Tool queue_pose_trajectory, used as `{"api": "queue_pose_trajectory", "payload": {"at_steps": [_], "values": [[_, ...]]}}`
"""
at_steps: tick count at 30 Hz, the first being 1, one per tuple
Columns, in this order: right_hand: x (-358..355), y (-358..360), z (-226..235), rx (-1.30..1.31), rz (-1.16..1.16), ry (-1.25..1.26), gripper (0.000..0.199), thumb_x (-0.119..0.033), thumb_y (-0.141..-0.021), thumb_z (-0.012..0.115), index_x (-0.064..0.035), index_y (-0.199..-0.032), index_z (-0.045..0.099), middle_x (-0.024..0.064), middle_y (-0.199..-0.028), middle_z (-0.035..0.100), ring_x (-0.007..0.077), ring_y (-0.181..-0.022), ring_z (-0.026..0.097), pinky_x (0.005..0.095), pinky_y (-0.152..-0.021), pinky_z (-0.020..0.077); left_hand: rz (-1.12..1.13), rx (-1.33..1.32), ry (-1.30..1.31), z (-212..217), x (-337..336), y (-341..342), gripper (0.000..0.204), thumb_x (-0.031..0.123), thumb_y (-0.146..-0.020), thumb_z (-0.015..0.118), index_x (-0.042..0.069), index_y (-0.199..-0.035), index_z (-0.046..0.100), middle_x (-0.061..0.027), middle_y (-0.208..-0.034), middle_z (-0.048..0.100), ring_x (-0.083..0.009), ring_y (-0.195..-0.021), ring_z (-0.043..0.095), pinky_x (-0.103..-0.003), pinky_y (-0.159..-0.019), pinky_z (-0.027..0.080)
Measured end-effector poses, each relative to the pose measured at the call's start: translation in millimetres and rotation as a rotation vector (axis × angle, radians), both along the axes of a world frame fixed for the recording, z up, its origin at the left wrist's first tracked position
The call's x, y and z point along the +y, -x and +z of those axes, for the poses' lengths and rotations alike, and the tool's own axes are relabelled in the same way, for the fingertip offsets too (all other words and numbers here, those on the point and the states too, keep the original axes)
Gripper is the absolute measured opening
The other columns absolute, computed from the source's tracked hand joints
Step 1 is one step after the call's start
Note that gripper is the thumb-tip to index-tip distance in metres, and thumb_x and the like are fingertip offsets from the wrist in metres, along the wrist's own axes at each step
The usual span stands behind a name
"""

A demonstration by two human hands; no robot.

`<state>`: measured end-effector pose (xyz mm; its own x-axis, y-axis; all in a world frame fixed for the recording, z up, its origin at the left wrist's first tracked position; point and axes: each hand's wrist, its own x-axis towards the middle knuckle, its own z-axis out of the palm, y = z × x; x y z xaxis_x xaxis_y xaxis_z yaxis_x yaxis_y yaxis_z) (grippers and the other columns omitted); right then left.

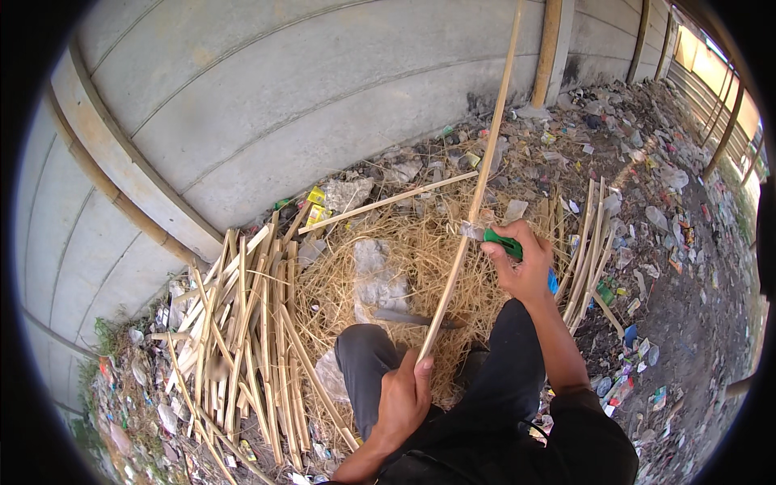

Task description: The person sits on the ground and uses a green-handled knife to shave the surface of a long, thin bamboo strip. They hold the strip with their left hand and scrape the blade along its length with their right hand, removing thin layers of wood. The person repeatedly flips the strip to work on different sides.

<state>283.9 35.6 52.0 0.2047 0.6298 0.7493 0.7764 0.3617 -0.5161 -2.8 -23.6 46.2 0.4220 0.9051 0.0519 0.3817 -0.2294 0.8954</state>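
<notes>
From where I stand by the grey concrete panel wall [323, 97], the long, pale, narrow bamboo strip [483, 170] slants away from the left hand [404, 400], over the bed of straw-coloured shavings [436, 275] and past its far edge. The left fingers are curled round the near end, thumb on top; the right hand [524, 259] is wrapped about a small green-handled metal tool [503, 242], its head against the strip. I'd call the strip light, stiff but springy, hardly slippery, apt to splinter along its edges; the near end looks the best hold, palm clear of raw edges. As for containers, I can make out only small yellow wrappers [321, 216] by the bed's far left corner, contents unclear; the heap of pale split strips [242, 339] lies loose along its left edge
</notes>
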Motion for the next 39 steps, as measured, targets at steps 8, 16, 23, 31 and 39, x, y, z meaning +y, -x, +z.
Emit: {"api": "queue_pose_trajectory", "payload": {"at_steps": [8,16,23,31,39], "values": [[18,-72,-3,0.446,-0.147,-0.147,0.023,-0.024,-0.109,0.068,-0.0032,-0.103,0.061,-0.0021,-0.079,0.06,0.0046,-0.069,0.049,0.0252,-0.062,0.0382,-0.136,-0.031,0.128,-17,-25,28,0.037,0.029,-0.117,0.047,0.0,-0.099,0.062,-0.0142,-0.067,0.057,-0.0312,-0.06,0.061,-0.041,-0.058,0.047],[-47,41,-25,0.08,0.183,-0.028,0.037,-0.031,-0.093,0.087,-0.004,-0.107,0.065,0.0086,-0.08,0.072,0.0179,-0.064,0.069,0.0297,-0.059,0.0519,-0.207,-0.262,0.19,-23,1,12,0.058,0.058,-0.11,0.053,0.001,-0.098,0.06,0.0019,-0.071,0.053,-0.0072,-0.063,0.049,-0.028,-0.056,0.04],[-64,76,-36,-0.112,0.313,0.046,0.039,-0.029,-0.082,0.094,-0.0068,-0.1,0.067,0.0057,-0.082,0.074,0.023,-0.065,0.074,0.0343,-0.057,0.0563,-0.176,-0.355,0.209,-26,12,-6,0.056,0.054,-0.111,0.056,0.001,-0.094,0.061,0.0045,-0.069,0.053,-0.0037,-0.061,0.047,-0.025,-0.052,0.037],[-64,81,-22,-0.15,0.313,0.095,0.035,-0.027,-0.082,0.092,-0.0066,-0.095,0.068,0.0074,-0.083,0.075,0.0255,-0.064,0.074,0.0341,-0.057,0.0577,-0.056,-0.286,0.041,-28,13,-10,0.049,0.034,-0.115,0.057,-0.004,-0.086,0.065,-0.0065,-0.06,0.054,-0.0128,-0.054,0.048,-0.035,-0.05,0.039],[-58,83,-18,-0.143,0.283,0.002,0.033,-0.031,-0.084,0.092,-0.0076,-0.092,0.07,0.0038,-0.077,0.073,0.022,-0.059,0.07,0.034,-0.054,0.0546,-0.044,-0.269,0.037,-17,12,-11,0.057,0.042,-0.118,0.046,-0.003,-0.087,0.065,-0.0002,-0.064,0.057,-0.0067,-0.059,0.051,-0.028,-0.052,0.041]]}}
